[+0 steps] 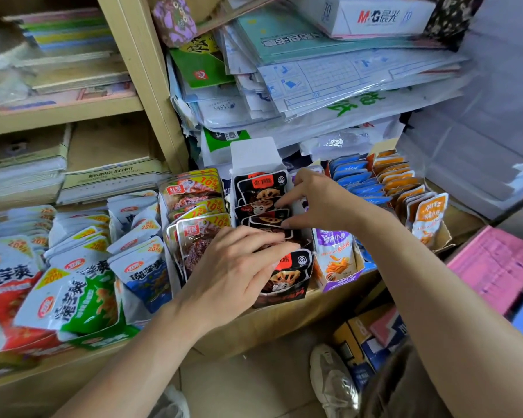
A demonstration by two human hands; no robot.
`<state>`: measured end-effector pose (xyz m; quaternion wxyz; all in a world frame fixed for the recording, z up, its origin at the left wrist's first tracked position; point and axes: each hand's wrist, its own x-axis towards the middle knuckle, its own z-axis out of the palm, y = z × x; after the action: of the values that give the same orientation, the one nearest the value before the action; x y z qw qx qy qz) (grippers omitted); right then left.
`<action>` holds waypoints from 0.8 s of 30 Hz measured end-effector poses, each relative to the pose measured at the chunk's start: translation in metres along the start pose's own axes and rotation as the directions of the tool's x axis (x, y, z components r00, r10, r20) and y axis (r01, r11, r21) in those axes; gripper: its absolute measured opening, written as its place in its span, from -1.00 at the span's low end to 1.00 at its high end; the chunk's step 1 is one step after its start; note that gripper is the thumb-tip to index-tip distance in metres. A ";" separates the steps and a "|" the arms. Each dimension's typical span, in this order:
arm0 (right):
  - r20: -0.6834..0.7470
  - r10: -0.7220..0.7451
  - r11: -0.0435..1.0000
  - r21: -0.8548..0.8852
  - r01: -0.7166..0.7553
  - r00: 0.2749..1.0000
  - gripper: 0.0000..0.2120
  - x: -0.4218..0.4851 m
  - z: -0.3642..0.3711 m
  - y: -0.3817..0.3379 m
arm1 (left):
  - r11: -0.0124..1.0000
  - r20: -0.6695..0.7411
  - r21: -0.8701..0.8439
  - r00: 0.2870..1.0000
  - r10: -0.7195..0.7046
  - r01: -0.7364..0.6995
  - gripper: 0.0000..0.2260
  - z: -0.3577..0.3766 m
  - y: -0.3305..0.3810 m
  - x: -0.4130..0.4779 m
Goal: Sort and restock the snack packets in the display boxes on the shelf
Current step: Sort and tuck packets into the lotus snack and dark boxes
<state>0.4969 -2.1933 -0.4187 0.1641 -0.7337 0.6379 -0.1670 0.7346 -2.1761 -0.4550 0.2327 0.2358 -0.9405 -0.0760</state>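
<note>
A white display box (255, 153) in the middle of the shelf holds a row of black lotus-root snack packets (261, 190). My left hand (236, 267) lies flat over the front packets of that row, its fingers pressing on them. My right hand (317, 200) reaches in from the right, and its fingers and thumb pinch the packets in the middle of the row. One black packet (290, 276) stands at the front of the box, below my left fingers.
Left of the box stand red-and-yellow meat packets (194, 191) and loose white, green and blue konjac packets (82, 285). To the right are boxes of purple (335, 254), blue (357, 179) and orange packets (423, 206). Stacked stationery overhangs the shelf. Cartons and a shoe (332, 381) sit on the floor.
</note>
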 end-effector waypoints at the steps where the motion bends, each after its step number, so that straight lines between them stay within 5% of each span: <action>1: 0.006 0.004 1.000 0.005 -0.004 1.000 -0.53 0.000 0.000 -0.001 | 1.000 0.003 -0.005 1.000 -0.007 0.007 -0.67 0.000 0.001 -0.001; 13: -0.192 -0.106 0.988 -0.133 0.081 0.976 -0.91 0.007 0.023 0.002 | 1.000 -0.014 -0.027 1.000 -0.014 0.013 -0.69 0.002 0.005 -0.007; 20: -0.485 -0.146 0.989 -0.094 0.114 0.862 -0.95 0.003 0.013 -0.005 | 0.997 -0.080 0.078 0.997 -0.011 0.017 -0.67 0.005 0.007 -0.004; 24: -0.338 -0.187 0.980 -0.001 0.198 0.922 -0.89 0.002 0.009 -0.010 | 0.985 -0.134 0.141 0.988 -0.081 0.100 -0.66 0.009 0.003 0.005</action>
<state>0.5101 -2.1941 -0.4220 0.0475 -0.7506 0.5785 -0.3157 0.7254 -2.1759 -0.4605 0.2709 0.2992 -0.9149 -0.0013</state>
